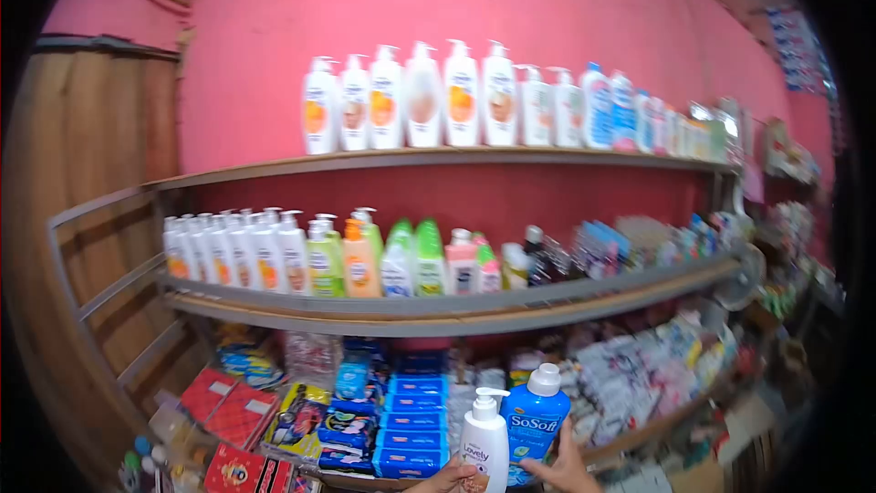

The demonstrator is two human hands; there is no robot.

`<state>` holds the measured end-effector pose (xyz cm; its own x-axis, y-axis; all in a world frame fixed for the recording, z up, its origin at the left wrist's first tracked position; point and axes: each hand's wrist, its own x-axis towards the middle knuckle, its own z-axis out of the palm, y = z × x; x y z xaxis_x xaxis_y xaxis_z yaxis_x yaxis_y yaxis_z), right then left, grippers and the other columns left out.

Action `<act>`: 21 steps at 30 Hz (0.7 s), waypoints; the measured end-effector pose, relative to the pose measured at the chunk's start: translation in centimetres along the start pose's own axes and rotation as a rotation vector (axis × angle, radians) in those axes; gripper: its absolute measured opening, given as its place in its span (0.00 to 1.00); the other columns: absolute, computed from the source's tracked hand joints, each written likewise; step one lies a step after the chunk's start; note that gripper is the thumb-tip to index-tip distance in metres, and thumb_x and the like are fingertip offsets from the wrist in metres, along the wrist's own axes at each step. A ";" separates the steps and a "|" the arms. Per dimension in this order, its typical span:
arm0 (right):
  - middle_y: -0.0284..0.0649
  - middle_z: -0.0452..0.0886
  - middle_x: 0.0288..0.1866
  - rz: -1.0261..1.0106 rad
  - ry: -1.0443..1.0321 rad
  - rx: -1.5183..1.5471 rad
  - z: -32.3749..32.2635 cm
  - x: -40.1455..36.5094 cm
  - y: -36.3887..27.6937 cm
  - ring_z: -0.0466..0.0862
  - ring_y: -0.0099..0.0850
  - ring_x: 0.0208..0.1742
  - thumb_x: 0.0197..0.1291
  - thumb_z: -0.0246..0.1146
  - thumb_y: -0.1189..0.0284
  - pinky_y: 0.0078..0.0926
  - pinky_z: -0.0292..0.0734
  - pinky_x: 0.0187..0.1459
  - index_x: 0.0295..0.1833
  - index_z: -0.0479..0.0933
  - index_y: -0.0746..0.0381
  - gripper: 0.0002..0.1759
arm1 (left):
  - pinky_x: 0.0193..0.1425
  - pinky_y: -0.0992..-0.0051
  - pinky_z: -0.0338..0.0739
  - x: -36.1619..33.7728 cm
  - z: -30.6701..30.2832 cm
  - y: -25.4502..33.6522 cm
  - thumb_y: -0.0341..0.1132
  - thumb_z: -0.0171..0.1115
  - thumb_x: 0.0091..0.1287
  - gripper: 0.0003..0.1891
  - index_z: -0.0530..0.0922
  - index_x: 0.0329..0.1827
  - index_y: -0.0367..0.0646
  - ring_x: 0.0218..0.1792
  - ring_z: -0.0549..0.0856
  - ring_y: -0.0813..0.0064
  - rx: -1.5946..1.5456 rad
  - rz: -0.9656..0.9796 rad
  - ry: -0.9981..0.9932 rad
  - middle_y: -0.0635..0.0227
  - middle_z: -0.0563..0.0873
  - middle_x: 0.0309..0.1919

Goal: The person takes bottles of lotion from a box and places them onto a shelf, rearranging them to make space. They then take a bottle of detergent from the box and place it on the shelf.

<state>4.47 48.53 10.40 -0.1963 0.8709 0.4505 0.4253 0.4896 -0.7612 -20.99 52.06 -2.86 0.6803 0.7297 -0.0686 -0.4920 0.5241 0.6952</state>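
Note:
At the bottom of the view my left hand (pixel 449 475) is wrapped round a white pump bottle (pixel 482 443) labelled "Lovely", held upright. Right beside it, my right hand (pixel 568 467) grips a blue SoSoft bottle (pixel 532 420) with a white cap, tilted slightly. The two bottles overlap, the white one in front of the blue one's left edge. Below the frame's edge, part of each bottle's base and of my hands is cut off. Behind them lie stacked blue packs (pixel 412 429) on the lowest shelf.
White pump bottles (pixel 422 96) line the upper shelf (pixel 438 158), with blue bottles to their right. The middle shelf (pixel 438 310) carries lotion and green bottles. Many small packets (pixel 630 379) fill the lower right. Red boxes (pixel 233 406) lie lower left.

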 end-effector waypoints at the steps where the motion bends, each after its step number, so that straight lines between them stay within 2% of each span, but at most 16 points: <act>1: 0.54 0.57 0.71 -0.158 0.008 -0.103 0.7 1.2 0.9 0.61 0.40 0.71 0.46 0.75 0.70 0.35 0.64 0.64 0.75 0.38 0.68 0.61 | 0.59 0.73 0.73 1.1 -3.2 -0.1 0.50 0.70 0.56 0.37 0.63 0.67 0.51 0.47 0.83 0.67 0.015 -0.011 0.039 0.61 0.84 0.42; 3: 0.54 0.57 0.71 -0.100 -0.164 0.295 1.3 4.1 1.1 0.64 0.41 0.69 0.46 0.74 0.72 0.37 0.66 0.63 0.75 0.37 0.68 0.60 | 0.52 0.74 0.71 -0.3 -0.2 2.2 0.48 0.67 0.58 0.31 0.64 0.61 0.49 0.42 0.80 0.69 0.020 0.137 0.099 0.63 0.81 0.38; 6: 0.53 0.57 0.71 -0.102 -0.271 0.453 3.7 8.1 2.0 0.66 0.41 0.67 0.46 0.75 0.74 0.38 0.69 0.62 0.75 0.36 0.67 0.61 | 0.42 0.76 0.67 -2.3 3.9 4.7 0.46 0.64 0.61 0.23 0.66 0.53 0.47 0.34 0.76 0.72 0.044 0.333 0.161 0.65 0.77 0.32; 9: 0.51 0.58 0.70 -0.011 -0.362 0.595 5.7 11.5 0.1 0.69 0.40 0.65 0.46 0.75 0.76 0.37 0.70 0.62 0.76 0.36 0.64 0.61 | 0.32 0.77 0.64 -3.7 6.2 6.8 0.45 0.60 0.64 0.16 0.68 0.45 0.45 0.26 0.71 0.75 0.091 0.509 0.169 0.68 0.73 0.26; 10: 0.50 0.58 0.70 -0.143 -0.377 0.624 6.2 13.2 -0.6 0.68 0.41 0.66 0.48 0.75 0.74 0.38 0.69 0.63 0.77 0.37 0.58 0.61 | 0.29 0.78 0.63 -4.2 6.7 7.6 0.44 0.59 0.65 0.14 0.69 0.42 0.45 0.24 0.70 0.76 0.108 0.568 0.166 0.69 0.72 0.24; 13: 0.56 0.71 0.61 -0.447 -0.361 0.629 5.9 17.9 -8.0 0.75 0.39 0.60 0.53 0.69 0.74 0.33 0.68 0.62 0.75 0.35 0.66 0.56 | 0.19 0.80 0.60 -5.9 7.5 10.7 0.42 0.55 0.68 0.12 0.71 0.34 0.43 0.16 0.66 0.80 0.166 0.756 0.171 0.72 0.68 0.18; 14: 0.55 0.72 0.61 -0.543 -0.316 0.564 6.1 19.9 -9.5 0.76 0.38 0.59 0.53 0.69 0.76 0.33 0.69 0.61 0.75 0.35 0.65 0.56 | 0.29 0.73 0.59 -6.5 7.7 12.2 0.43 0.59 0.63 0.16 0.66 0.42 0.43 0.28 0.63 0.75 0.194 0.825 0.181 0.68 0.65 0.29; 15: 0.54 0.72 0.61 -0.644 -0.265 0.495 6.3 22.1 -11.1 0.78 0.37 0.58 0.52 0.69 0.78 0.33 0.71 0.59 0.76 0.35 0.65 0.56 | 0.40 0.67 0.58 -7.3 7.7 13.6 0.44 0.63 0.58 0.25 0.61 0.50 0.44 0.39 0.61 0.70 0.217 0.908 0.218 0.65 0.62 0.40; 16: 0.53 0.72 0.60 -0.665 -0.267 0.578 6.2 23.8 -13.7 0.77 0.38 0.58 0.52 0.69 0.77 0.34 0.71 0.59 0.76 0.35 0.65 0.56 | 0.51 0.60 0.57 -8.2 7.7 15.4 0.45 0.67 0.54 0.36 0.56 0.59 0.45 0.51 0.58 0.65 0.237 0.985 0.250 0.61 0.60 0.52; 17: 0.53 0.70 0.63 -0.744 -0.230 0.522 6.5 26.4 -15.3 0.76 0.38 0.60 0.52 0.69 0.76 0.34 0.71 0.59 0.76 0.35 0.64 0.56 | 0.62 0.54 0.56 -9.1 7.3 16.6 0.46 0.72 0.49 0.47 0.51 0.67 0.45 0.63 0.56 0.60 0.250 1.055 0.287 0.57 0.57 0.63; 18: 0.52 0.68 0.65 -0.862 -0.102 0.388 6.3 28.5 -18.3 0.74 0.39 0.62 0.52 0.68 0.76 0.34 0.72 0.59 0.76 0.35 0.63 0.56 | 0.73 0.47 0.56 -10.0 6.9 17.5 0.47 0.76 0.44 0.58 0.46 0.76 0.46 0.74 0.53 0.55 0.259 1.106 0.331 0.54 0.54 0.74; 21: 0.51 0.70 0.62 -1.001 -0.010 0.536 7.7 35.3 -25.9 0.77 0.39 0.58 0.51 0.67 0.79 0.34 0.76 0.54 0.77 0.36 0.56 0.56 | 0.66 0.55 0.65 -12.8 2.4 19.2 0.44 0.74 0.49 0.55 0.46 0.75 0.45 0.66 0.64 0.58 0.213 1.175 0.289 0.51 0.59 0.71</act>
<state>-20.32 66.95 42.45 -0.2433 0.0775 0.9668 -0.3588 0.9189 -0.1639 -37.90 51.75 13.08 -0.2748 0.7948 0.5410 -0.6077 -0.5796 0.5428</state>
